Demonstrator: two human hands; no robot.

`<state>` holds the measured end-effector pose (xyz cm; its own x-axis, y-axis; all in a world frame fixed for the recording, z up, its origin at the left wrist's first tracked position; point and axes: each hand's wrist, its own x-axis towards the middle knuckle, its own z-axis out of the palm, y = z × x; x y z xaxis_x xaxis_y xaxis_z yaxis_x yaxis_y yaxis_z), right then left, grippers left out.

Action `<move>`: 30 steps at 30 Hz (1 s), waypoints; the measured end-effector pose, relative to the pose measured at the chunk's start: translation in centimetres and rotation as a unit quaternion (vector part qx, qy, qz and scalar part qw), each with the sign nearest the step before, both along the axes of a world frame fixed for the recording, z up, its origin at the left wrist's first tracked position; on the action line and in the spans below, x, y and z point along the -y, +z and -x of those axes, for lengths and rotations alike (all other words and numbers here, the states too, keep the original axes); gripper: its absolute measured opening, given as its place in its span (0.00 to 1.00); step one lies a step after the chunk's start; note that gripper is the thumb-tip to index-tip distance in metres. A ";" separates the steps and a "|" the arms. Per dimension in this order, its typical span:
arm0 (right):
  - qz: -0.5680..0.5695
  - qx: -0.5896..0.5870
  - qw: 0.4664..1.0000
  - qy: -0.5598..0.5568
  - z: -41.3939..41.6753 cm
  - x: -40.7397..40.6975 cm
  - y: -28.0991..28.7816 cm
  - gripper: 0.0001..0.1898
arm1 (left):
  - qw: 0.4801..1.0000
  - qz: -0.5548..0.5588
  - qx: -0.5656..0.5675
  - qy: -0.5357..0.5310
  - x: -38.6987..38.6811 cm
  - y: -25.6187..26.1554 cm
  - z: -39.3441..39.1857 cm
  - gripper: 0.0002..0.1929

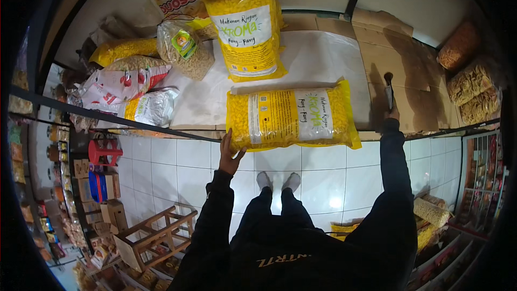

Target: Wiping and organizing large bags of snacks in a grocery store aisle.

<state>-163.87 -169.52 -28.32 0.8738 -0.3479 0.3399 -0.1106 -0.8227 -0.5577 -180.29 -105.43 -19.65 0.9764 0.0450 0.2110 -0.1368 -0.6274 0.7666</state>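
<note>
A large clear-and-yellow plastic bag of yellow snacks [278,119] lies on its side along the shelf's front edge and overhangs it slightly. My left hand [231,159] touches the bag's near left corner, its thumb and fingers spread apart. Off to the right, my right hand [392,115] is closed around a slim dark-and-grey tool [389,89] that points away from me over the cardboard. What kind of tool it is cannot be made out. Behind the lying bag, a matching snack bag [250,36] stands upright.
The shelf has a white sheet [323,60] and flattened cardboard [404,60] on it. Several snack bags [125,81] crowd its left side; noodle-like snack packs [474,93] sit far right. A wooden stool frame [157,234], a red plastic stool [104,151] and cartons [113,216] stand at lower left.
</note>
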 end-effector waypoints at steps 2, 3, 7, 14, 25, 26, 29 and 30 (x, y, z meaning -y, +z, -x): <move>-0.162 0.020 0.985 0.058 1.4 -5.6 0.6 0.28 | 0.986 0.150 -0.063 0.048 -1.9 -0.3 1.0 0.38; -0.204 0.036 0.975 0.079 2.2 -7.4 1.0 0.24 | 0.940 0.306 -0.121 0.086 -2.1 -0.8 1.1 0.36; -0.230 -0.012 0.962 0.147 4.4 -21.3 5.6 0.27 | 0.880 0.406 -0.188 0.162 -5.0 -2.1 1.4 0.29; 0.092 -0.213 0.944 0.235 -4.1 -30.6 10.4 0.29 | 0.793 0.531 -0.251 0.162 -2.9 -1.3 -1.2 0.16; 0.157 -0.134 0.911 0.356 3.2 -56.1 15.7 0.26 | 0.733 0.635 -0.218 0.112 -5.6 -5.4 -1.5 0.16; 0.221 -0.091 0.892 0.384 4.6 -56.9 15.1 0.25 | 0.726 0.641 -0.224 0.105 -5.5 -5.6 -1.6 0.17; 0.195 -0.043 0.842 0.501 11.4 -59.3 15.0 0.28 | 0.759 0.619 -0.182 0.092 -10.9 -10.1 0.6 0.13; 0.151 -0.003 0.867 0.475 12.1 -55.3 13.0 0.29 | 0.738 0.645 -0.169 0.103 -5.4 -6.4 -0.6 0.17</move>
